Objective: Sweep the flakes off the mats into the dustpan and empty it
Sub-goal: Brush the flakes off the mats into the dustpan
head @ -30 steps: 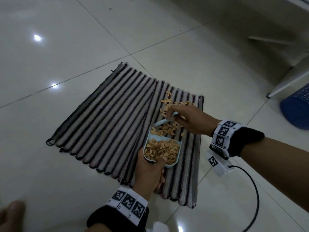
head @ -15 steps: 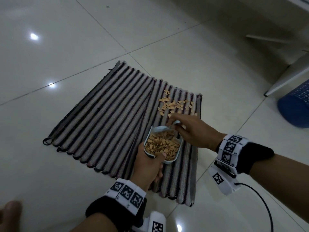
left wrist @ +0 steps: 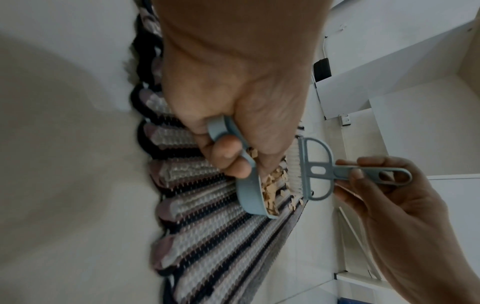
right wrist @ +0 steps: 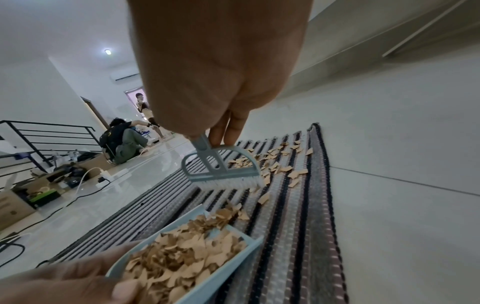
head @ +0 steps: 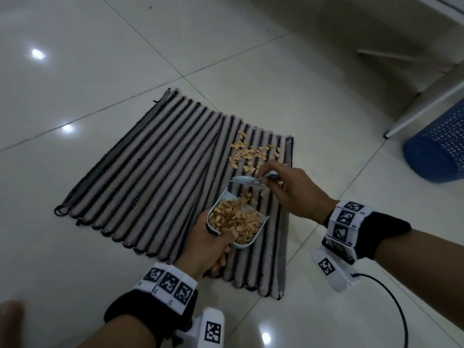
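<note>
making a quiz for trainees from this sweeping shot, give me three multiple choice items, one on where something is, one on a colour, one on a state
1. Where do the loose flakes still to be swept lie?
A. on the bare floor
B. on the mat's far right part
C. on the mat's near left corner

2. What colour is the basket at the right edge?
A. blue
B. red
C. yellow

3. What state is the dustpan in?
A. empty
B. upside down
C. holding a heap of flakes

Answers:
1 B: the head view shows them scattered on the striped mat beyond the brush.
2 A: its mesh wall is blue.
3 C: the left hand grips it, with tan flakes piled inside.
</note>
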